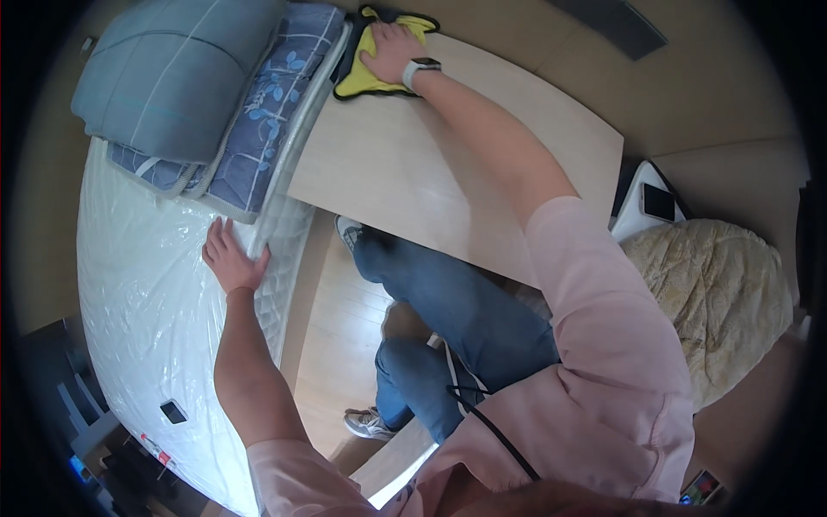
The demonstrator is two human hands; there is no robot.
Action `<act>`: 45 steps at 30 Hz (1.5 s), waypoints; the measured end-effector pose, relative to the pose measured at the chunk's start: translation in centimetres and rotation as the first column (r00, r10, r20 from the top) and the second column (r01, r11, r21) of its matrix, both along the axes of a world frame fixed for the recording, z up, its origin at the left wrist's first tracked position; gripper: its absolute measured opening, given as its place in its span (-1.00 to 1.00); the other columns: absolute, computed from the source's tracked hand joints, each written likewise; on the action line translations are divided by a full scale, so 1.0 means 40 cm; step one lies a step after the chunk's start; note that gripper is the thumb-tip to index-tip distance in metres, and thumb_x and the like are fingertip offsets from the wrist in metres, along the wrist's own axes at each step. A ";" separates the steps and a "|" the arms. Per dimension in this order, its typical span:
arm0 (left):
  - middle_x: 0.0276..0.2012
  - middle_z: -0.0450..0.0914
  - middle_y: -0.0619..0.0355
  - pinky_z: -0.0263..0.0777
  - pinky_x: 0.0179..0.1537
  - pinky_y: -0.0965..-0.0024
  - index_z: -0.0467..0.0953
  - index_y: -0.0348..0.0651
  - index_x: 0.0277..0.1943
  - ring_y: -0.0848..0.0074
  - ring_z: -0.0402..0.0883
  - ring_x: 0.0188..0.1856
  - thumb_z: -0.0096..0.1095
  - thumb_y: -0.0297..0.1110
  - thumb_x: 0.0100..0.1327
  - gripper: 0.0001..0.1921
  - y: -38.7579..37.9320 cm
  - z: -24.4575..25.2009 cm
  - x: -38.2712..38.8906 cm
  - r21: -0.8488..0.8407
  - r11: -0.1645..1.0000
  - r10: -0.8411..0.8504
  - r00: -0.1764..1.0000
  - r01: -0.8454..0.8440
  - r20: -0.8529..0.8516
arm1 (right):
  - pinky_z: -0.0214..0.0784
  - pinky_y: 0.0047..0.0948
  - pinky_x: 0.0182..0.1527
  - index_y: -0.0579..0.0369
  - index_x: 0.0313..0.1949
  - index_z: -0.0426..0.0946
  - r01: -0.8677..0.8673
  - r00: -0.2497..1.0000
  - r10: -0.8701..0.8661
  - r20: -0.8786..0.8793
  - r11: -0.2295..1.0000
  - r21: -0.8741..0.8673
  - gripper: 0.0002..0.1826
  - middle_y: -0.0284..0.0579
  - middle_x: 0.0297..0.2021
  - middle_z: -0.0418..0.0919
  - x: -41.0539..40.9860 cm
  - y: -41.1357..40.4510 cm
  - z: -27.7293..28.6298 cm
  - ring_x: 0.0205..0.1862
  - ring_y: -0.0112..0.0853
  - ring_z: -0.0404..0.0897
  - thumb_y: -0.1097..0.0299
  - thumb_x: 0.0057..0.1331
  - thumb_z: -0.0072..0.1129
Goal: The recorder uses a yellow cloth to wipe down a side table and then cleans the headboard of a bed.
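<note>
My right hand point(395, 53) presses flat on a yellow cloth with a black border point(362, 81), its fingers spread. The cloth lies at the far left corner of a pale wooden tabletop point(387, 155), beside the mattress. My left hand point(234, 258) rests with fingers apart on the edge of a plastic-wrapped mattress point(148, 258), holding nothing. Just beyond that hand is a folded blue quilted pad with a leaf pattern point(271, 123). A grey-blue folded quilt point(174, 77) lies on top of the pad.
A dark phone-like device point(173, 411) and a bottle with a red label point(158, 451) lie on the mattress. To the right, a phone point(658, 201) sits on a white surface point(630, 216) near a beige patterned cushion point(711, 304). A black cable point(501, 439) hangs before my shirt.
</note>
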State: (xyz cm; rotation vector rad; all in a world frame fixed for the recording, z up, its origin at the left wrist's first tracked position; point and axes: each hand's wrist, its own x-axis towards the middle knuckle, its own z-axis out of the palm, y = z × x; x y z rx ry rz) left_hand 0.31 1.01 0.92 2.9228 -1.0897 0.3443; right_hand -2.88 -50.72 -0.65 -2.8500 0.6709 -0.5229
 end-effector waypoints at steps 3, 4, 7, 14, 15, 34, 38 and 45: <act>0.49 0.28 0.00 -0.04 0.54 -0.11 0.31 -0.14 0.43 0.13 0.19 0.56 0.57 0.04 -0.02 -0.04 -0.008 0.004 0.001 -0.032 0.999 -0.001 0.999 0.000 -0.045 | 0.05 -0.08 0.60 0.27 0.54 0.20 -0.022 1.000 0.022 -0.011 1.000 -0.003 -0.11 0.14 0.50 0.33 -0.183 -0.081 0.000 0.56 0.00 0.25 -0.19 0.47 -0.05; 0.49 0.28 -0.01 -0.04 0.54 -0.10 0.31 -0.14 0.43 0.13 0.20 0.55 0.58 0.02 -0.02 -0.04 0.004 -0.003 -0.004 -0.019 1.000 0.018 0.999 -0.019 -0.038 | 0.06 -0.09 0.59 0.27 0.53 0.21 -0.024 1.000 0.024 -0.019 1.000 0.000 -0.13 0.14 0.50 0.34 -0.270 -0.098 0.005 0.56 -0.01 0.25 -0.18 0.47 -0.04; 0.49 0.28 -0.02 -0.03 0.54 -0.10 0.30 -0.14 0.44 0.13 0.19 0.56 0.58 0.02 -0.01 -0.03 0.025 -0.020 -0.003 -0.035 0.999 0.002 1.000 -0.001 0.016 | 0.07 -0.06 0.59 0.24 0.52 0.24 0.043 0.996 -0.043 -0.076 0.999 -0.008 -0.20 0.15 0.47 0.36 -0.623 -0.181 0.008 0.54 0.01 0.28 -0.10 0.50 -0.01; 0.49 0.28 -0.02 0.00 0.53 -0.09 0.30 -0.15 0.46 0.15 0.20 0.56 0.54 0.08 0.04 -0.04 0.000 0.007 -0.008 -0.014 1.000 -0.016 0.999 0.016 0.028 | 0.00 -0.02 0.60 0.22 0.54 0.20 0.282 0.944 -0.296 -0.149 0.953 -0.110 -0.22 0.11 0.49 0.35 -1.099 -0.264 0.033 0.51 0.03 0.30 -0.07 0.53 -0.05; 0.49 0.28 -0.02 0.00 0.53 -0.09 0.30 -0.15 0.46 0.15 0.20 0.56 0.54 0.08 0.04 -0.04 0.002 0.008 -0.010 -0.013 1.000 -0.014 0.999 0.014 0.030 | 0.00 -0.01 0.60 0.24 0.53 0.20 0.301 0.938 -0.317 -0.140 0.945 -0.124 -0.21 0.13 0.49 0.34 -1.090 -0.260 0.028 0.52 0.03 0.30 -0.08 0.51 -0.04; 0.49 0.28 -0.01 -0.02 0.54 -0.11 0.31 -0.18 0.45 0.14 0.17 0.58 0.54 0.09 0.03 -0.03 -0.007 0.009 -0.003 0.039 0.999 0.008 1.000 -0.008 -0.010 | 0.04 0.02 0.57 0.18 0.48 0.34 -0.042 0.999 0.042 0.008 0.999 0.019 -0.05 0.12 0.46 0.39 0.031 -0.024 0.002 0.54 0.00 0.27 -0.33 0.35 0.06; 0.49 0.28 -0.03 -0.02 0.53 -0.10 0.30 -0.18 0.45 0.10 0.20 0.56 0.54 0.06 0.03 -0.04 -0.015 0.000 0.013 0.020 1.000 -0.020 1.000 0.020 0.013 | 0.01 -0.04 0.60 0.23 0.47 0.33 -0.029 0.998 0.029 0.060 1.000 0.007 -0.07 0.15 0.45 0.40 0.083 -0.005 0.010 0.54 0.00 0.27 -0.32 0.39 -0.01; 0.50 0.28 -0.03 -0.01 0.53 -0.08 0.29 -0.17 0.47 0.13 0.20 0.56 0.52 0.11 0.05 -0.03 0.020 -0.026 0.004 0.019 1.000 -0.015 0.999 0.014 0.041 | 0.06 -0.09 0.60 0.32 0.46 0.32 0.000 1.000 -0.001 0.024 1.000 0.027 -0.13 0.22 0.47 0.34 -0.473 -0.122 -0.017 0.55 0.03 0.25 -0.20 0.44 0.04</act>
